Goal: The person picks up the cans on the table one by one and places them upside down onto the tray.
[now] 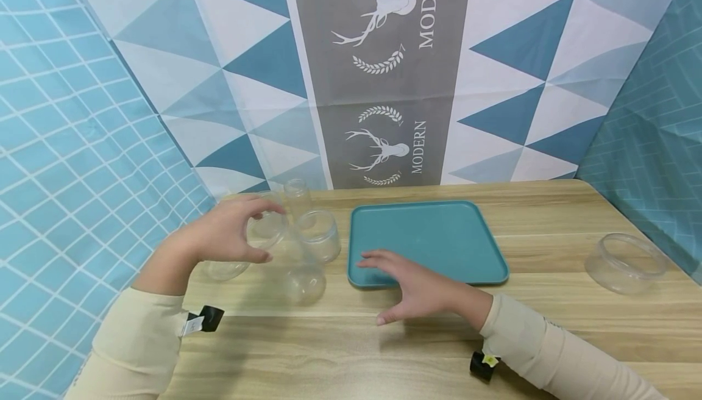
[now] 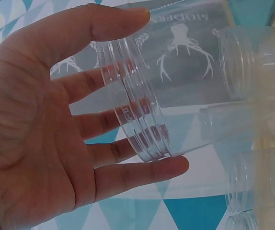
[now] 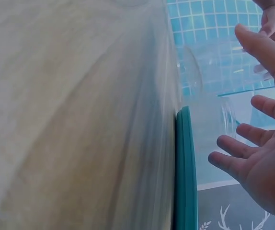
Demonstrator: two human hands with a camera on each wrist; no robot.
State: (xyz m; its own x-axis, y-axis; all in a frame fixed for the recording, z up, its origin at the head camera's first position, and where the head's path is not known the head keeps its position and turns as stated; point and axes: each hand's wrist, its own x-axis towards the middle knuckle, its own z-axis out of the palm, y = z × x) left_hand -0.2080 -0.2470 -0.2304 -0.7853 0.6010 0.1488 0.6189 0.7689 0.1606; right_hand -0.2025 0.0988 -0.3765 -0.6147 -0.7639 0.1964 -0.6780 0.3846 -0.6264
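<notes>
My left hand (image 1: 233, 229) grips a tall clear plastic jar (image 1: 305, 284) around its threaded mouth. In the left wrist view the thumb lies on one side of the jar's rim (image 2: 132, 103) and the fingers lie around the other. The jar's base is close to the table; whether it touches is hard to tell. My right hand (image 1: 414, 287) hovers with spread fingers over the near edge of a teal tray (image 1: 428, 241), holding nothing. The right wrist view shows the same right hand (image 3: 257, 148) apart from the jar (image 3: 214, 67).
Behind the held jar stand a short wide clear jar (image 1: 320, 238) and a slim clear one (image 1: 297, 196). Another clear container (image 1: 223, 271) is partly hidden by the left hand. A low wide clear jar (image 1: 625, 266) sits at the right of the wooden table (image 1: 351, 339).
</notes>
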